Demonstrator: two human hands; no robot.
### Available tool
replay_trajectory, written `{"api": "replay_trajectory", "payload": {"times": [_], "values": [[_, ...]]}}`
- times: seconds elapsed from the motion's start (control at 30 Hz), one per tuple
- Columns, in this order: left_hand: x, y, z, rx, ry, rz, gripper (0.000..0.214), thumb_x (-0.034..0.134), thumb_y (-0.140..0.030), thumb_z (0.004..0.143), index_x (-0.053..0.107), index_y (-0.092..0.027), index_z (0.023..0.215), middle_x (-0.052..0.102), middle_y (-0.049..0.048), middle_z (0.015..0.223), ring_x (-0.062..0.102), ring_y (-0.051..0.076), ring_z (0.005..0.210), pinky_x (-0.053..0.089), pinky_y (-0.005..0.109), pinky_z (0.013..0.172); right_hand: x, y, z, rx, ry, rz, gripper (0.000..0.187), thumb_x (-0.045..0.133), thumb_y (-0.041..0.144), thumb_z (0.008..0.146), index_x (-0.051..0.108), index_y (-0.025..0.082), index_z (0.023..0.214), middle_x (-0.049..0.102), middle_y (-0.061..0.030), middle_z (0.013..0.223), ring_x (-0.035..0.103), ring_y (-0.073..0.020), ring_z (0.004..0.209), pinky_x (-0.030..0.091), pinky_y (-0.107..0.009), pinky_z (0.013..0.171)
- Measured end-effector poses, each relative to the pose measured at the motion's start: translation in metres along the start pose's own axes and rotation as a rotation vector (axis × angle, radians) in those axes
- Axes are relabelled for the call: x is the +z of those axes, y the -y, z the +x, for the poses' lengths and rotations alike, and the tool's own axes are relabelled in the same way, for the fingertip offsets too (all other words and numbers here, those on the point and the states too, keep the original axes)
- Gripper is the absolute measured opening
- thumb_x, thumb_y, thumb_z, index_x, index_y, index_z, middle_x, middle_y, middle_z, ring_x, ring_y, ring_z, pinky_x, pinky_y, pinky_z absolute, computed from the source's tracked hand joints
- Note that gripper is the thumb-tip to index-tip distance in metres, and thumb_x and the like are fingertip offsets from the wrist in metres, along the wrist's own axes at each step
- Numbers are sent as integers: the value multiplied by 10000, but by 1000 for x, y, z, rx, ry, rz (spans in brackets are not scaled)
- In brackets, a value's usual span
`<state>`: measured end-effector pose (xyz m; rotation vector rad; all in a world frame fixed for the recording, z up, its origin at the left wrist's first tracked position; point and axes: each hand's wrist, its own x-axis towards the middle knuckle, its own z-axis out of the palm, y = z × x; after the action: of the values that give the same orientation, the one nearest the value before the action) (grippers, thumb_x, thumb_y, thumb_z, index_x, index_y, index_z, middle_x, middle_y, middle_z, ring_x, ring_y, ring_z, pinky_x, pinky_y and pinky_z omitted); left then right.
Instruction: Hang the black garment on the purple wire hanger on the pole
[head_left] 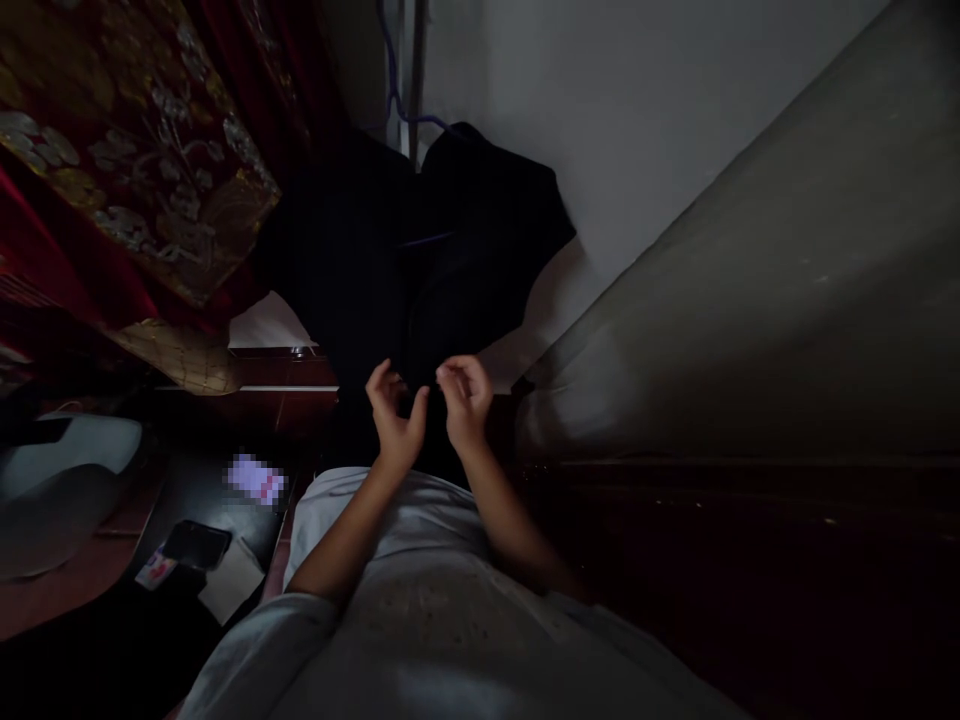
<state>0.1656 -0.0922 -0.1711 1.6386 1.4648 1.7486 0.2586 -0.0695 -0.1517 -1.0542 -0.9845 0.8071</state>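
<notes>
A black garment (pixel 480 230) hangs in front of me on a purple hanger (pixel 391 75), its lower part behind my hands. My left hand (pixel 394 415) is raised before its lower middle, thumb apart and fingers loosely bent, with nothing visible in it. Close by on the right, my right hand (pixel 466 400) has its fingers curled and the tips of thumb and forefinger seem to meet. Whatever might be between them is too dark to make out. The two hands are apart, and I cannot tell whether either touches the cloth.
A red curtain (pixel 150 160) with gold and silver pattern hangs at left. Below it, a dark low surface (pixel 180 490) bears a lit phone screen (pixel 256 479), a dark phone (pixel 197 545) and a pale paper (pixel 231 580). A grey slanting surface (pixel 750 320) stands at right by the wall (pixel 600 100).
</notes>
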Motion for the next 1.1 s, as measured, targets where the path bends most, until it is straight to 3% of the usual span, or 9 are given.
{"api": "replay_trajectory", "payload": {"times": [0.07,0.17,0.27,0.37,0.47,0.57,0.67,0.8,1.1], "values": [[2,-1,-2,11,-32,3,591,566,-511,1031,305,-253,1493,540,150,1232,638,226,1087,569,350,916,1,-3,-1,25,109,15,307,694,496,836,603,214,917,642,-31,862,625,-185,806,526,-309,724],[3,-2,-2,49,-10,-63,535,546,-525,1042,360,-250,1461,567,144,1224,649,214,1086,572,331,913,4,-7,1,68,195,56,315,707,489,834,654,209,968,696,-43,916,655,-198,861,543,-321,778],[3,-2,0,36,-9,-226,469,658,-448,1004,484,-235,1384,617,115,1183,665,193,1041,563,305,907,7,-10,4,105,199,92,318,698,492,828,679,196,943,718,-50,925,670,-203,890,547,-327,824],[1,1,5,-28,-36,-339,407,754,-358,945,591,-211,1288,660,73,1042,669,165,937,551,270,853,6,-10,4,98,155,96,280,715,449,807,669,188,896,694,-36,864,654,-178,829,534,-293,761],[-4,3,11,-16,-44,-302,202,770,-301,917,695,-177,1058,659,50,921,645,149,840,526,242,750,4,-5,1,14,81,62,244,721,409,819,609,193,802,614,-1,760,596,-137,723,492,-258,679],[-10,3,15,54,-57,-221,84,740,-245,915,715,-165,924,653,44,876,627,147,807,497,236,699,2,4,-3,-61,170,-15,249,736,399,832,588,201,803,593,6,754,581,-128,703,483,-256,665],[-13,2,17,130,-80,-144,37,697,-200,914,713,-166,909,639,37,854,613,148,787,481,237,678,5,9,-6,-93,284,-67,252,772,375,808,599,210,887,622,-1,819,609,-136,738,504,-261,677],[-14,2,17,189,-74,-89,67,648,-138,902,690,-168,945,633,40,875,616,158,813,491,250,704,8,4,-6,-104,310,-73,253,766,337,809,596,214,949,631,-3,870,620,-130,759,516,-256,684],[-20,13,16,276,22,-17,195,687,-121,898,653,-169,1084,658,72,984,638,176,881,534,286,775,-8,-4,8,74,465,-25,299,761,364,792,682,211,1037,724,-42,936,695,-172,847,581,-312,792]]}}
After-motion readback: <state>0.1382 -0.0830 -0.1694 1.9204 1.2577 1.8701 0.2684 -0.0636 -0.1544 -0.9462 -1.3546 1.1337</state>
